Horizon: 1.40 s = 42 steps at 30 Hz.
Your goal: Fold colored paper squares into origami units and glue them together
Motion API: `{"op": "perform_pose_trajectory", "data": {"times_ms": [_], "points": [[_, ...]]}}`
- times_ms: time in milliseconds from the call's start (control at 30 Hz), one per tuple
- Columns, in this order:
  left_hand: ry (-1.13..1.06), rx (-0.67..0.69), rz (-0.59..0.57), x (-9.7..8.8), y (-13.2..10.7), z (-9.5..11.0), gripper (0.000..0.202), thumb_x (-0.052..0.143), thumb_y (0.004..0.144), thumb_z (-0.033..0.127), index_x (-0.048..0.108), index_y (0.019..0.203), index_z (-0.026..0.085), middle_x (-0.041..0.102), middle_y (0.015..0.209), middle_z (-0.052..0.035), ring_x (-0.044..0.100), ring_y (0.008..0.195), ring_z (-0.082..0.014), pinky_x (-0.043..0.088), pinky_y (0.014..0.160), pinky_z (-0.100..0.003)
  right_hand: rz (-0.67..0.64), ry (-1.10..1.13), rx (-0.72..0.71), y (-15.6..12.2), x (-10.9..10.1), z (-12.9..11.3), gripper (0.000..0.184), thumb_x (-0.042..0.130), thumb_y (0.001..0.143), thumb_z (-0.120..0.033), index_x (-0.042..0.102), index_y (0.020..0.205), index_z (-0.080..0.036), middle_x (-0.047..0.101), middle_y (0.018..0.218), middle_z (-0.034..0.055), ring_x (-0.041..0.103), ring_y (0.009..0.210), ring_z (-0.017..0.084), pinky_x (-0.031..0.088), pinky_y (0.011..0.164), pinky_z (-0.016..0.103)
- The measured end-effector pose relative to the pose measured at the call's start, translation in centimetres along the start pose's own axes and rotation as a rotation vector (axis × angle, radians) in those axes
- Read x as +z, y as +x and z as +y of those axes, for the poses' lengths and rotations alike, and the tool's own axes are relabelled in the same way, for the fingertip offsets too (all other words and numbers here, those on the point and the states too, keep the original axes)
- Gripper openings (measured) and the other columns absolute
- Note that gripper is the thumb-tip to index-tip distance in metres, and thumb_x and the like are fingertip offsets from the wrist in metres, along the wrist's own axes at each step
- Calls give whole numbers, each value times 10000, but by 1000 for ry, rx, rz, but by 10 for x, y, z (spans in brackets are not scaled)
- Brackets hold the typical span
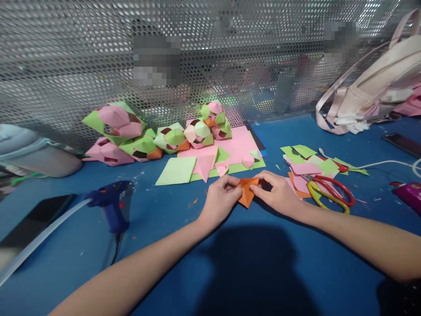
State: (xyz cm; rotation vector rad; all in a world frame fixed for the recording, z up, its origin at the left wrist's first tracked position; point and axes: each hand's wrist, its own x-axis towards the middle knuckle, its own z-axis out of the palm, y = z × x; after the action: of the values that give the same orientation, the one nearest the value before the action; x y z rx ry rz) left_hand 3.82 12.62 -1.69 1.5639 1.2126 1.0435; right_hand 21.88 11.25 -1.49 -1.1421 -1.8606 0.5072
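Note:
A small folded piece of orange paper [247,196] is pinched between both hands, just above the blue table. My left hand [221,196] grips its left side with thumb and fingers. On the right side, my right hand [275,193] holds it the same way. Behind the hands lie a stack of light green paper squares [176,170], a pink sheet [233,147] and several small folded pink and green pieces. Close to my right hand are scissors with red and yellow handles [329,193], resting on pink, orange and green paper scraps [307,168].
Several pink and green paper balls [131,131] stand against a perforated metal panel [184,52]. At the left are a blue glue gun [112,206] with a long glue stick, a dark phone [36,219] and a grey container [36,151]. A pale backpack [378,83] and another phone [401,144] are at right.

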Motion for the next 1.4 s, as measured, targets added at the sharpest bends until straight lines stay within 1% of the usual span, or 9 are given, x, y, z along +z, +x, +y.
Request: {"op": "perform_pose_trajectory", "data": {"times_ms": [200,467,567,733,900,1000,1067,1167,1400], "points": [[-143,-153,-14,11,-7,5,122,600,694,139,485,719,171,449,550,83,400,484,-55,308,463,-169,52,-7,-36,0,2,-2,88,529,834,-113,584,799,-173,593,767,21,559,702,133,445,652,274],[-265,-213,-10,16,-10,7,165,610,685,152,449,716,175,417,537,91,356,480,-48,276,467,-164,20,41,-129,-4,6,3,71,524,855,-125,572,833,-172,566,781,23,537,707,130,437,644,279],[-282,-216,-9,16,-10,10,170,610,682,145,447,716,174,424,551,91,371,486,-46,293,482,-164,11,65,-130,-5,6,2,83,521,855,-113,569,834,-177,561,789,20,537,726,130,441,655,281],[-359,-206,-53,16,-11,13,154,624,691,169,511,794,153,553,691,41,509,601,-74,390,575,-189,19,76,-154,-4,6,3,123,503,851,-82,578,857,-178,565,801,22,542,748,132,446,662,284],[-328,-234,-88,14,-11,11,124,618,709,198,539,787,142,554,656,38,502,582,-78,385,570,-197,-5,70,-153,-4,5,2,113,501,854,-98,570,870,-187,562,820,25,545,769,142,459,685,302],[-301,-223,-110,15,-11,9,119,612,707,201,524,770,152,550,641,42,502,583,-86,390,572,-204,-17,69,-136,-4,5,0,136,566,834,-143,572,962,-187,582,913,49,561,850,164,476,754,332],[-211,-199,-120,16,-12,8,94,598,703,180,519,749,158,511,598,59,464,551,-78,361,541,-196,-11,74,-128,-4,5,-1,188,604,824,-174,582,1010,-184,593,960,62,567,900,175,477,792,344],[-43,-119,-115,18,-13,7,50,585,716,170,537,716,156,475,590,61,419,546,-71,329,524,-192,-13,59,-129,-4,5,-2,66,577,858,-184,618,909,-184,606,876,45,569,846,163,471,766,335],[-24,-62,-246,9,-9,11,189,542,832,312,656,884,169,651,823,-9,559,773,-135,428,693,-226,-55,49,-103,0,1,-2,120,519,890,-164,608,813,-184,598,818,30,558,796,148,454,739,317]]}}
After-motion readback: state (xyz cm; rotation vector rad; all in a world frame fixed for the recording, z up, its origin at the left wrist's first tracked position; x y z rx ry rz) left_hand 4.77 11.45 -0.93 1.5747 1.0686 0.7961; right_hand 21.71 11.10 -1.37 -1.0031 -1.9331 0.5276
